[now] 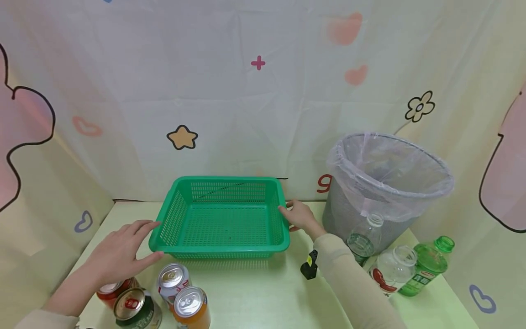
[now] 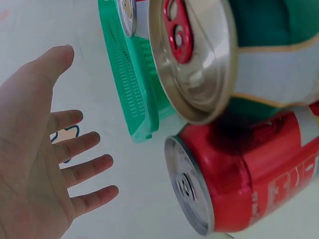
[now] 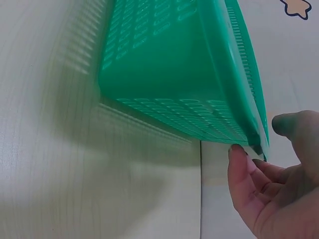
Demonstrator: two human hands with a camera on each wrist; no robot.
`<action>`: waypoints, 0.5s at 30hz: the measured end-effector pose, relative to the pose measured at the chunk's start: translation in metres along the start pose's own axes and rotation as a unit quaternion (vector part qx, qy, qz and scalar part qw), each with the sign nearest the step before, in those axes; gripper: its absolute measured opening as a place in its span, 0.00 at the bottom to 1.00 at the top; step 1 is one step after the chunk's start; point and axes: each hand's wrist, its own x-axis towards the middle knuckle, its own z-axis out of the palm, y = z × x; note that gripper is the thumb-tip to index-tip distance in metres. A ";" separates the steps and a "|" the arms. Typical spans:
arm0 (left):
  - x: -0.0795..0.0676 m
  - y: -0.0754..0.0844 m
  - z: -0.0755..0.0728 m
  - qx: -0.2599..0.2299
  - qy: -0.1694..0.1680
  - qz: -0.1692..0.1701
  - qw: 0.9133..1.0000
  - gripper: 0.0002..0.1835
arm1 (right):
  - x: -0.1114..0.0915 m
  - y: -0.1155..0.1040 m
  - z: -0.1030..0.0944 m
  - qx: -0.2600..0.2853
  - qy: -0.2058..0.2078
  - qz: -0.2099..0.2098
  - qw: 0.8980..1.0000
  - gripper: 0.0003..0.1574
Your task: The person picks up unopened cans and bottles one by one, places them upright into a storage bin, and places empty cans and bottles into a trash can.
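At the back of the bench [image 1: 255, 292], close to the curtain [image 1: 246, 114], a green basket [image 1: 226, 228] is sitting with its mouth upward and its long side facing the person. Its slotted walls and floor are showing clearly, and a shadow is lying along its near side.

At the basket's right rim, the right hand [image 1: 302, 216] is standing with its thumb on one side and its partly bent fingers on the other. In the right wrist view a fingertip is meeting the rim's underside, while the thumb is appearing slightly off it; whether the hand is gripping the rim cannot be told. At the left rim, the left hand [image 1: 123, 251] is hovering with thumb and fingers spread wide, holding nothing; contact with the rim is not showing clearly.

Below the left hand, four drink cans are standing near one another: a red can [image 2: 239, 169], a dark green can [image 1: 130, 305], a white can [image 1: 171, 278] and an orange can [image 1: 191, 304].

To the right, a mesh bin [image 1: 337, 208] is wearing a translucent liner [image 1: 394, 203] folded over its rim. Before it are standing a clear bottle [image 1: 363, 240], a clear jar [image 1: 394, 269] bearing a red picture, and a green bottle [image 1: 429, 262].
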 end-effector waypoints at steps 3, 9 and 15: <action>-0.004 -0.003 -0.002 -0.003 0.003 -0.005 1.000 0.38 | 0.000 -0.001 0.001 0.005 -0.003 0.000 1.000 0.34; -0.010 -0.006 -0.006 -0.003 -0.002 -0.019 1.000 0.39 | -0.001 -0.002 0.001 0.019 -0.006 0.003 1.000 0.32; -0.017 -0.010 -0.004 -0.001 -0.021 -0.042 0.999 0.40 | 0.001 0.002 0.003 0.028 -0.010 0.006 1.000 0.30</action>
